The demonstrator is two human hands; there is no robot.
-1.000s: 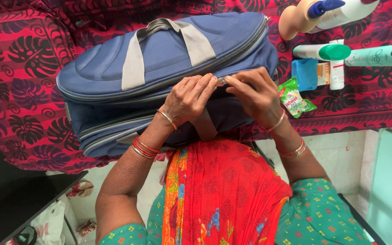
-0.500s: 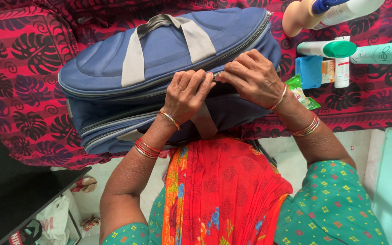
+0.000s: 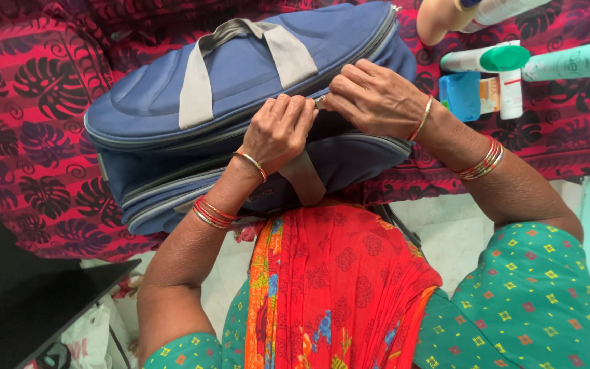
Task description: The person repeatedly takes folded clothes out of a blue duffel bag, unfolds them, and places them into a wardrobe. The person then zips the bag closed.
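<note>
A blue travel bag (image 3: pixel 240 75) with grey handles (image 3: pixel 192 89) lies on a red bedspread with black leaf prints (image 3: pixel 29 89). My left hand (image 3: pixel 278 133) grips the bag's fabric beside the zip line, fingers curled. My right hand (image 3: pixel 373 99) pinches the small metal zip pull (image 3: pixel 320 102) between thumb and fingers, right next to my left hand. Both wrists wear bangles. The bag's lower edge is partly hidden behind my arms and red-orange cloth.
To the right of the bag lie toiletries: a white tube with a green cap (image 3: pixel 489 59), a pale green bottle (image 3: pixel 571 61), a blue box (image 3: pixel 460 96), a small white tube (image 3: pixel 511 92) and a peach-coloured bottle (image 3: pixel 438 20). A dark table edge (image 3: pixel 49 301) stands at lower left.
My right hand rose from below the zip line to over it and closed on the pull. My right forearm swung up, covering the green sachet. The left hand barely shifted.
</note>
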